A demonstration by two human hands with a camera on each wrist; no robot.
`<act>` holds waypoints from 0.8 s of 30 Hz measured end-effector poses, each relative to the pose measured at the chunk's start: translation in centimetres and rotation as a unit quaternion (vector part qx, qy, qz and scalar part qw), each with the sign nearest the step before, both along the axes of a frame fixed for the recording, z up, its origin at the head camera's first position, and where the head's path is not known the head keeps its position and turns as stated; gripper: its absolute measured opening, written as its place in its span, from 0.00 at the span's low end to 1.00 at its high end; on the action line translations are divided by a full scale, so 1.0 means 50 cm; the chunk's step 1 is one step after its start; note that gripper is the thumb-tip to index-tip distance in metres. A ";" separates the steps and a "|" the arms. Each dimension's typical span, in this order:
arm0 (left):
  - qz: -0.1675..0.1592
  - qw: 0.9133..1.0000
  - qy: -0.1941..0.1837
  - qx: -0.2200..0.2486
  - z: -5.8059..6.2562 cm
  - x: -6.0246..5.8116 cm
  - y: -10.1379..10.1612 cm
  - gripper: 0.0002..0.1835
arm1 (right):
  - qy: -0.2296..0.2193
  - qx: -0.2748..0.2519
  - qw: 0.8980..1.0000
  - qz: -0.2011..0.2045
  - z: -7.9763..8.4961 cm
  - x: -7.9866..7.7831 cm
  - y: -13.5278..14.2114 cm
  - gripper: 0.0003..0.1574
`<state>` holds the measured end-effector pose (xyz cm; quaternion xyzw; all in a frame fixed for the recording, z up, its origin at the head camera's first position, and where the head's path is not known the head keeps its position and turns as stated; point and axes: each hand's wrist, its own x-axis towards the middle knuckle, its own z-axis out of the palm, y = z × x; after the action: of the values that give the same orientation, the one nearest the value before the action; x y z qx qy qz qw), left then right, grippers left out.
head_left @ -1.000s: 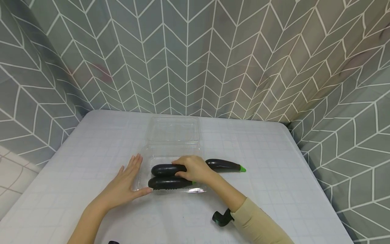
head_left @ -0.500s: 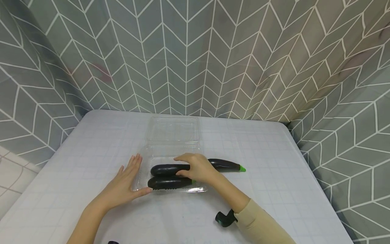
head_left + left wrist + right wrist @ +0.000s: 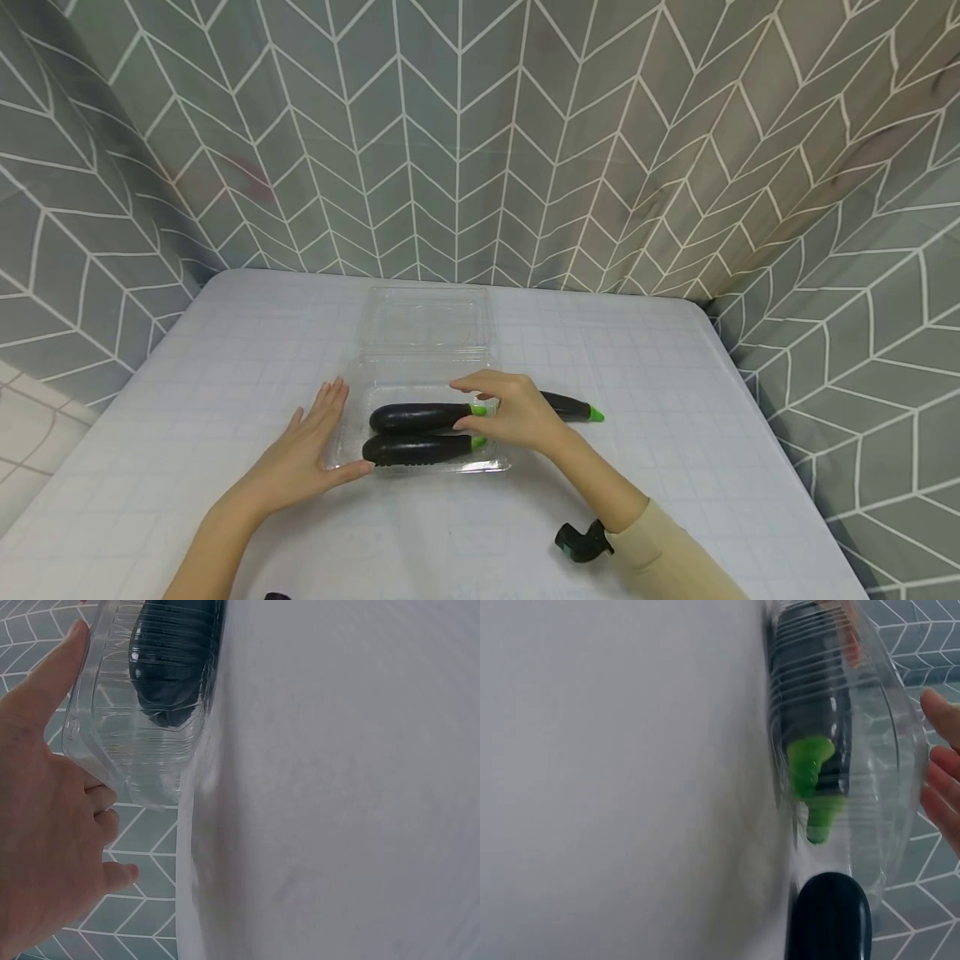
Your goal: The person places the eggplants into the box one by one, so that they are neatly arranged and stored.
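Observation:
A clear plastic clamshell container (image 3: 483, 467) lies on the table with its lid (image 3: 426, 323) folded back. Inside it are two dark eggplants with green stem ends: a rear one (image 3: 420, 417) and a front one (image 3: 416, 451), side by side. My left hand (image 3: 303, 458) is spread at the container's left side, thumb by the front corner. Over the container's right end, my right hand (image 3: 517, 410) has thumb and fingers parted, with nothing gripped. A third eggplant (image 3: 567, 407) lies right of the container, partly hidden behind that hand; its rounded end (image 3: 829, 919) shows in the right wrist view.
The table (image 3: 675, 467) has a white, faintly gridded cover. A grey chevron curtain (image 3: 480, 150) hangs behind it and at both sides. A black device (image 3: 583, 542) sits beside the right sleeve, and a small black thing (image 3: 277, 596) shows at the bottom edge.
My right hand has let go of the rear eggplant and moved right, uncovering its green stem and covering more of the third eggplant. My left hand has stayed in place.

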<state>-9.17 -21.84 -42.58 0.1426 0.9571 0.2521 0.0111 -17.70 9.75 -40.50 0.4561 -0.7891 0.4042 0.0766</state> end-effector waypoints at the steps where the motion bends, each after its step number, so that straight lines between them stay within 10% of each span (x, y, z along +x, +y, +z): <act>1: 0.000 1.000 0.002 0.000 0.000 0.000 0.000 0.61 | -0.005 -0.005 1.000 0.003 0.002 0.000 0.006 0.31; 24: 0.000 1.000 0.001 -0.001 0.001 0.001 0.000 0.61 | 0.061 -0.021 0.997 -0.034 0.015 0.005 0.101 0.30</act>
<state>-9.14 -21.83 -42.52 0.1431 0.9572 0.2514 0.0104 -17.47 14.80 -39.75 0.4513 -0.7893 0.3893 0.1479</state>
